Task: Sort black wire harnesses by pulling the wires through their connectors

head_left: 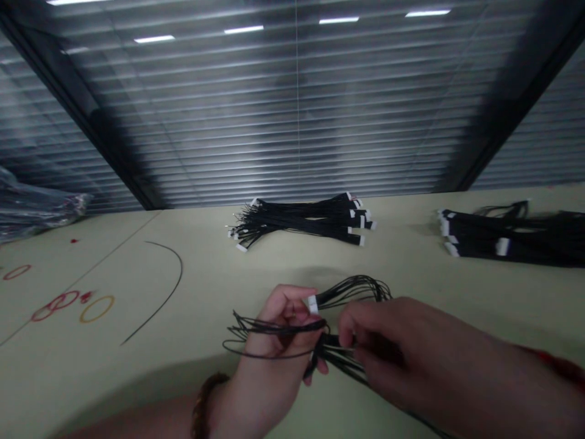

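Note:
Near the bottom middle, my left hand is closed on a bundle of thin black wires. A white connector on the bundle sits at its fingertips, and loose wire ends fan out to the left over the hand. Just to the right, my right hand pinches a black part of the same bundle close to my left fingers. Its fingertips are partly hidden. Some wires loop above my right hand, and others run below it toward the lower right.
A pile of black cables with white connectors lies at the back by the window blinds. More cables lie at right. On the left are a single black wire, red rings, a yellow ring and clear plastic.

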Motion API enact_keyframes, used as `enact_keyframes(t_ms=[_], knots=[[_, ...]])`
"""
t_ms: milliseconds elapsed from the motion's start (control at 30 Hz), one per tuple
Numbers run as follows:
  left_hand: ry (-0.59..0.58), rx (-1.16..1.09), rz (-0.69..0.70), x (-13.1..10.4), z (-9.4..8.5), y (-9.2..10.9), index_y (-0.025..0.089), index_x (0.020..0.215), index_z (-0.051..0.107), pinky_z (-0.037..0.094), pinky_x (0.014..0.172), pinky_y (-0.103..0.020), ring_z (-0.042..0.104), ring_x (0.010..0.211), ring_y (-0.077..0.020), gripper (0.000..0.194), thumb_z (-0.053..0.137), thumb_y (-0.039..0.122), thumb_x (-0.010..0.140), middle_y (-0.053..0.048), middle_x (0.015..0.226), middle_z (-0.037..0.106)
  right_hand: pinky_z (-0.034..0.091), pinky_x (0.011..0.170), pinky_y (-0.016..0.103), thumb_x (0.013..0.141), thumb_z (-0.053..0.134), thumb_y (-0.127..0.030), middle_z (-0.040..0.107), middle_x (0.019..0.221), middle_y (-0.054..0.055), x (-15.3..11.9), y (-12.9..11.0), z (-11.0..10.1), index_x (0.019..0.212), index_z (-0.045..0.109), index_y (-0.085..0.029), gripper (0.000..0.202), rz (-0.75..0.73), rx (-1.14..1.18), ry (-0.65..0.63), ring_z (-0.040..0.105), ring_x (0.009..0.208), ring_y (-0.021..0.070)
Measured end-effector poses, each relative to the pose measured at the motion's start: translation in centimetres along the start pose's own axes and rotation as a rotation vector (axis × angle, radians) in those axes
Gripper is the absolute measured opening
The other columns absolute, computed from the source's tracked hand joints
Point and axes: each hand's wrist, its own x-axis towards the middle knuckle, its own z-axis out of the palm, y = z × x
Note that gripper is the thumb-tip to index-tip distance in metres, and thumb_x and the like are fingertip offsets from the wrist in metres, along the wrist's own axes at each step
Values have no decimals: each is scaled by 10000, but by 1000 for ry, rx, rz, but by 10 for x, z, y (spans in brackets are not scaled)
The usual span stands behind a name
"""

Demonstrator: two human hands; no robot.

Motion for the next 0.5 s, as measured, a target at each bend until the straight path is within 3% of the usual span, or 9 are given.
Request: enact_keyframes(t_ms=[100,133,200,300,367,433,500], knots=[[59,17,-25,2,1,3,186,924,483,350,314,-109,519,385,-43,214,623,200,763,66,672,523,355,445,159,747,368,-116,507,562,-47,5,17,-33,695,587,-183,234,-45,499,-262,465,484,59],[64,24,-26,2,1,3,185,924,485,349,310,-111,521,384,-45,204,617,208,769,65,673,523,371,456,155,772,363,-145,503,565,-48,7,25,-43,682,571,-177,229,-74,661,-243,476,488,52],[64,37,-25,3,0,3,183,929,490,347,307,-113,524,385,-47,194,609,228,782,65,671,520,397,490,153,794,431,-196,525,589,-55,9,41,-58,722,584,-179,170,-113,846,-127,518,533,47],[59,37,-27,3,-1,2,181,937,490,348,308,-114,524,387,-47,209,614,240,780,66,669,515,390,510,187,778,558,-250,553,578,-69,14,56,-68,799,650,-188,112,-117,820,115,524,545,43],[54,28,-26,3,-2,2,179,934,488,351,307,-115,527,387,-49,215,619,240,774,66,668,516,383,549,239,868,428,-321,592,618,-65,17,59,-69,710,659,-154,325,-118,787,265,543,598,37],[55,27,-26,3,-2,2,176,932,489,358,309,-118,530,388,-51,213,617,239,773,63,669,522,365,614,305,935,141,-332,652,933,-67,17,59,-72,534,590,-85,651,-134,781,422,573,893,78],[58,24,-29,3,-1,2,175,931,491,361,309,-119,530,387,-53,217,620,232,766,61,667,528,326,652,375,916,-9,-268,408,1333,-119,13,62,-78,401,462,-10,744,-145,633,610,384,1204,213]])
